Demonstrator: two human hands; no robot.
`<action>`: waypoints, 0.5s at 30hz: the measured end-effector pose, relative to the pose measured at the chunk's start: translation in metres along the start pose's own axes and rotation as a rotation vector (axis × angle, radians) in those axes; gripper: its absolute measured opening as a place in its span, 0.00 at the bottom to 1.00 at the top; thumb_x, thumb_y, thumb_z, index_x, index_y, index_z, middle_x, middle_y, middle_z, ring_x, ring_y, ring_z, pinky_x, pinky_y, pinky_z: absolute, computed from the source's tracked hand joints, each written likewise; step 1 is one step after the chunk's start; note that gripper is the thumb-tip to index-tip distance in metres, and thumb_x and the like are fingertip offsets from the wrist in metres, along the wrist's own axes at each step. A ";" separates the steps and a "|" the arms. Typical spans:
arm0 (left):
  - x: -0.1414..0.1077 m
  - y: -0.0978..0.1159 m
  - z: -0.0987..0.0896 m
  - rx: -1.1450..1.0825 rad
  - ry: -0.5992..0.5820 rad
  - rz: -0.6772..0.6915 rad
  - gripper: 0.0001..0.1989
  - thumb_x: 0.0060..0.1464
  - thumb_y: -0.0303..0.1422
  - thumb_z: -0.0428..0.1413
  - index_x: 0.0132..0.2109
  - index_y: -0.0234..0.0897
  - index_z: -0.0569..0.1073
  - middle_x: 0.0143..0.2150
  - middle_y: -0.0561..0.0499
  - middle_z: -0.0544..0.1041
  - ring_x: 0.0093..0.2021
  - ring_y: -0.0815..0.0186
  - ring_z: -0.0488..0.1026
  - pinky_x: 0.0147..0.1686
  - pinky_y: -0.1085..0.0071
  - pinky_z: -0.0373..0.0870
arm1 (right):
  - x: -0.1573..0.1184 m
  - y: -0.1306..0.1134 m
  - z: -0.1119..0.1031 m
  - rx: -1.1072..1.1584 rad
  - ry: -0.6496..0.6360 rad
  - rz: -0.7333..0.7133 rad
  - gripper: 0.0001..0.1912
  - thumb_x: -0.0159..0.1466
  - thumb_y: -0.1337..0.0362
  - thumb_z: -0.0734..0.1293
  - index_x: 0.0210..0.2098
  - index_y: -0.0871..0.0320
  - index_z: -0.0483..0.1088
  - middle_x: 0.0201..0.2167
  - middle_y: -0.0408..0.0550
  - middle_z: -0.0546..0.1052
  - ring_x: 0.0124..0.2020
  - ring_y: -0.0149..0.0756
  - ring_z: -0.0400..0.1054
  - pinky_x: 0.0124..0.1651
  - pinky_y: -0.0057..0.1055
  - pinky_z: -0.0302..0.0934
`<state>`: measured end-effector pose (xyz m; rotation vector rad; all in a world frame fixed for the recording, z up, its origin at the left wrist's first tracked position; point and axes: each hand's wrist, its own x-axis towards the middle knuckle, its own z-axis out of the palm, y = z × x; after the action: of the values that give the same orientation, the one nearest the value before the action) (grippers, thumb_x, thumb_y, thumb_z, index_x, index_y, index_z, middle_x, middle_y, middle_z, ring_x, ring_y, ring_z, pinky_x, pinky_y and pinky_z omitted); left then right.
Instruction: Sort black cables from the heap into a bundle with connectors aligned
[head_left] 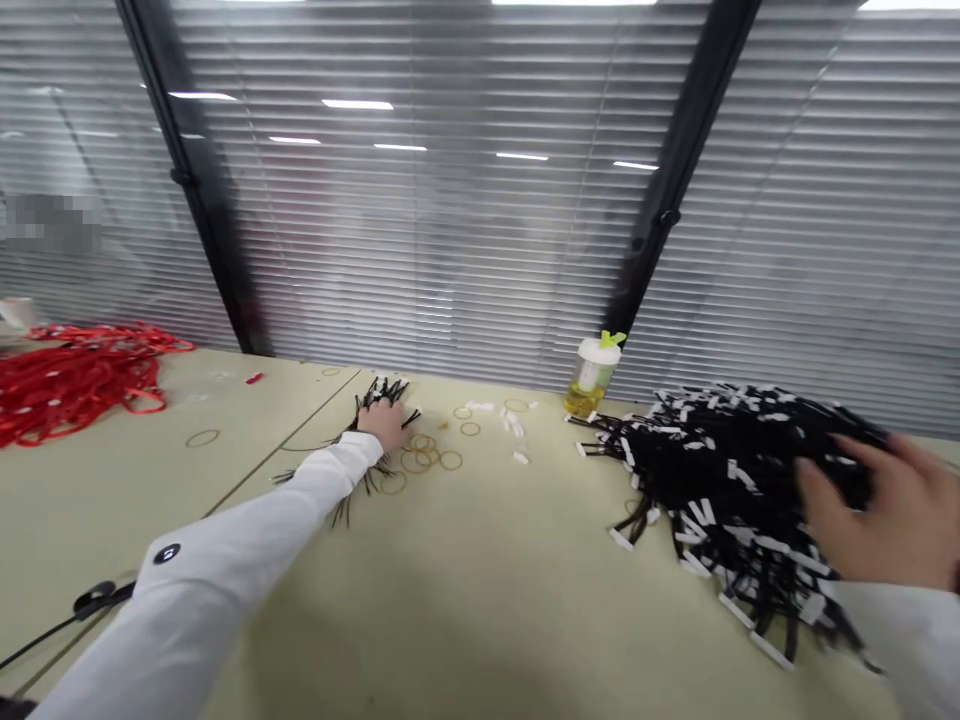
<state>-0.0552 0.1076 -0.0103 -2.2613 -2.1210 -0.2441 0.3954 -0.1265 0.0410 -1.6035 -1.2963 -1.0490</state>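
Large heap of cords [690,460], right side of the frame: thin, black, tangled and overlapping, lying in a broad mound, with small white tags [771,650] throughout and loose ends fanning out left and toward the lower right. Small bunch of black cords [384,387], just left of center: lying roughly lengthwise, middle partly hidden, thin ends splayed above and below.
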 end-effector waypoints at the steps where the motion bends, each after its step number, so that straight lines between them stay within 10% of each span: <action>1: 0.004 0.002 0.002 -0.002 -0.006 -0.049 0.20 0.54 0.37 0.50 0.53 0.35 0.62 0.54 0.44 0.63 0.52 0.57 0.63 0.49 0.52 0.61 | -0.004 -0.009 0.015 0.024 -0.015 -0.067 0.23 0.57 0.59 0.63 0.47 0.68 0.66 0.49 0.69 0.62 0.55 0.52 0.54 0.54 0.44 0.51; 7: 0.020 -0.017 0.006 -0.044 -0.116 -0.220 0.20 0.54 0.37 0.50 0.53 0.35 0.62 0.54 0.43 0.64 0.51 0.58 0.64 0.48 0.53 0.62 | -0.040 -0.058 0.050 0.134 -0.204 -0.367 0.14 0.54 0.62 0.64 0.40 0.60 0.69 0.56 0.55 0.59 0.55 0.46 0.56 0.53 0.41 0.56; 15: 0.029 -0.022 0.002 -0.123 -0.150 -0.093 0.17 0.54 0.35 0.50 0.50 0.34 0.65 0.49 0.45 0.68 0.45 0.62 0.68 0.42 0.59 0.68 | -0.076 -0.061 0.069 0.227 -0.333 -0.357 0.15 0.56 0.64 0.62 0.42 0.62 0.67 0.56 0.58 0.56 0.54 0.47 0.56 0.50 0.42 0.59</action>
<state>-0.0750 0.1382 -0.0104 -2.3182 -2.3510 -0.2198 0.3334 -0.0763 -0.0482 -1.4447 -1.9074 -0.8203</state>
